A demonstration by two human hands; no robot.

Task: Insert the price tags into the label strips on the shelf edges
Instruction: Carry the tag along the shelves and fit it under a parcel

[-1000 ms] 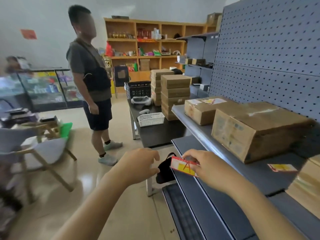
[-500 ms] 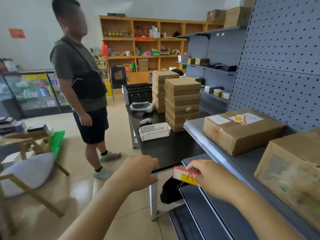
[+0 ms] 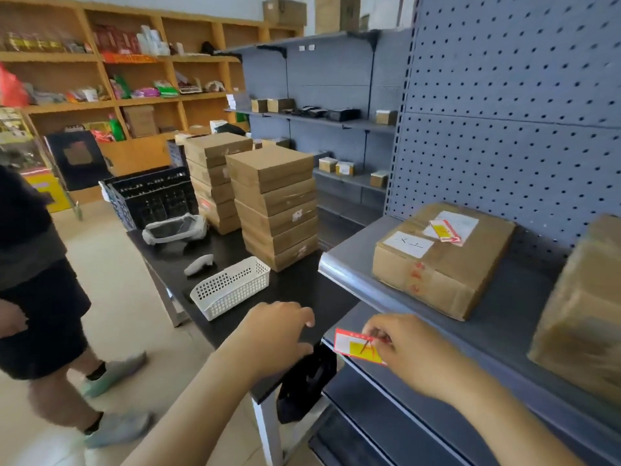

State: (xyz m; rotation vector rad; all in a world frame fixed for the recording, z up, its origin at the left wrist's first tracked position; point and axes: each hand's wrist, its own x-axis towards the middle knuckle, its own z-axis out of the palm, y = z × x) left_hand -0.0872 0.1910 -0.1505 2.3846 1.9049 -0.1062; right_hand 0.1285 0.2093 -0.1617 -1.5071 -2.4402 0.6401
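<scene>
Grey shelf sits ahead of the right hand, which pinches a price tag at the lower shelf's end. Left hand hovers, loosely curled, empty. Level the tag, then slide it in.

Price tag in my right grip is glossy red-and-yellow paper. Shelf is matt grey painted metal with a smooth front edge. Box near its left end is rough brown cardboard, tape shiny. White basket at the table edge is perforated plastic; tabletop matt black.
</scene>
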